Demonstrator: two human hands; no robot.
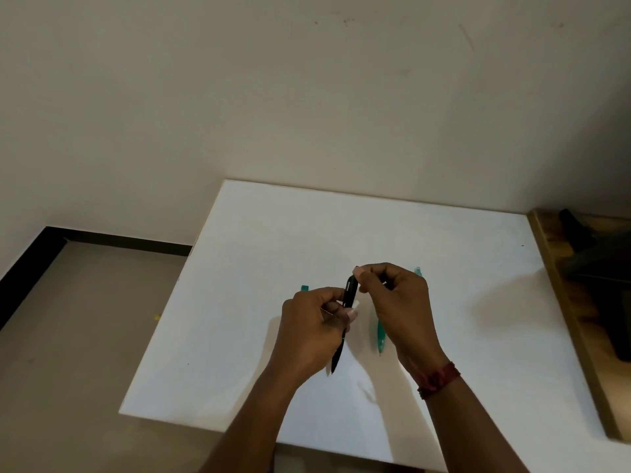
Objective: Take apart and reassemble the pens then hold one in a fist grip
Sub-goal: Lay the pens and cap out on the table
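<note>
A black pen is held above the middle of the white table, its tip pointing down toward me. My left hand grips its barrel with curled fingers. My right hand pinches the pen's top end between thumb and fingertips. A teal pen lies on the table under my right hand, mostly hidden, with its far end showing beyond the knuckles. The end of another teal pen shows just past my left hand.
The table stands against a plain wall, with grey floor to its left. A wooden surface with a dark object adjoins the table's right edge. A red band circles my right wrist.
</note>
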